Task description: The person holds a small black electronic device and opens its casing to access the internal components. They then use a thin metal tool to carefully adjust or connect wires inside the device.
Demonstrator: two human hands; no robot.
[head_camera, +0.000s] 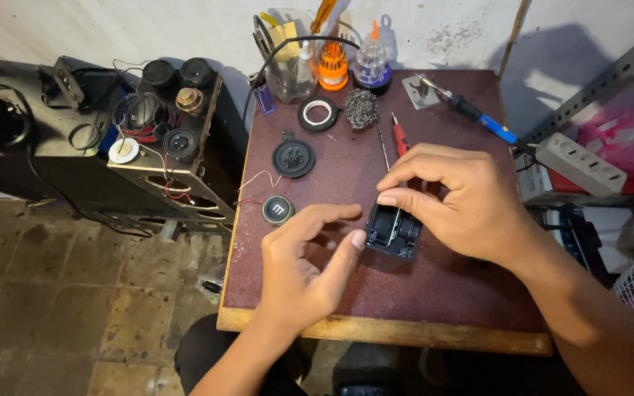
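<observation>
A small black box-shaped part (392, 232) is seen on the dark red counter (434, 293), just right of centre, between the two hands. Its long axis is set obliquely, running from upper left to lower right across the counter, with its open upper face turned toward the camera; thin metal clips are visible on that face. The lower right corner is rested on the counter.

The right hand (453, 198) is curled over the part from above and the right. Forefinger and thumb are brought together at the part's upper left edge, where it appears to be pinched; the exact contact under the fingertips cannot be told. The left hand (302, 268) is held loosely half-open, fingers bent; its thumb tip is placed against the part's left edge, nothing being enclosed.

Left of the hands, a small round black speaker (278, 210) with red and white leads is laid flat, and a larger black round disc (293, 158) lies beyond it. Farther back are noted a roll of tape (318, 114), a wad of steel wool (362, 108), a red-handled screwdriver (401, 137) and a blue-handled soldering iron (478, 116). A black speaker cabinet (177, 147) stands on the floor to the left.
</observation>
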